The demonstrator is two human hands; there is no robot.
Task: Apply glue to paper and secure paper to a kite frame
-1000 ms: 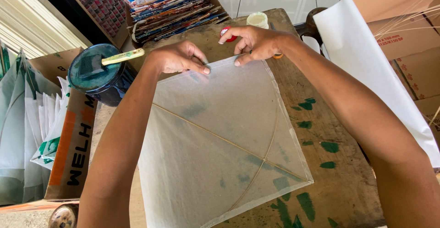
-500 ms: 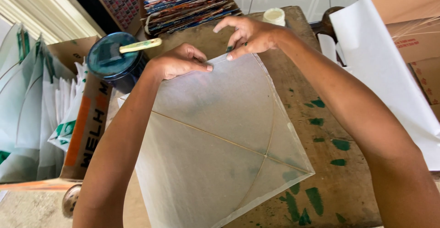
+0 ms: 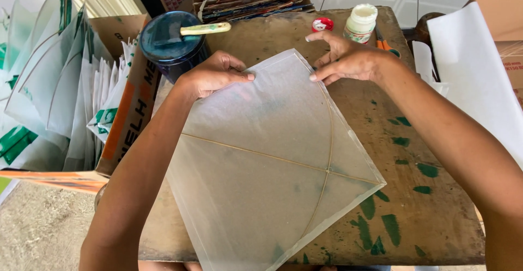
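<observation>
1. Head view: the left hand (image 3: 215,74) lies flat on the far left edge of a paper kite (image 3: 272,156), fingers spread and pressing down, nothing clasped in it.
2. The right hand (image 3: 348,58) rests at the kite's far corner, fingertips pinching or pressing the paper edge there; the pictures do not show whether it grips the edge or only touches it.
3. The kite is a translucent white sheet, set as a diamond on the wooden table (image 3: 425,211), covering most of the middle and reaching over the near edge.
4. Two thin sticks (image 3: 256,154) show through the paper: one straight, running from the left towards the right corner, and one bowed, curving from the far corner down to the near edge. They cross near the right corner.
5. The kite looks very light and fragile: the paper would tear or crease easily, and the sticks look springy rather than rigid. The safest hold is likely along the sticks or at their crossing, not on bare paper.
6. At the table's far edge stand a small white glue bottle (image 3: 360,23) and a red cap (image 3: 322,24), just beyond the right hand.
7. Off the far left corner sits a dark blue tin (image 3: 171,44) with a brush handle (image 3: 206,29) across its top.
8. Left of the table, a cardboard box (image 3: 131,113) holds more white kites (image 3: 60,85) standing upright.
</observation>
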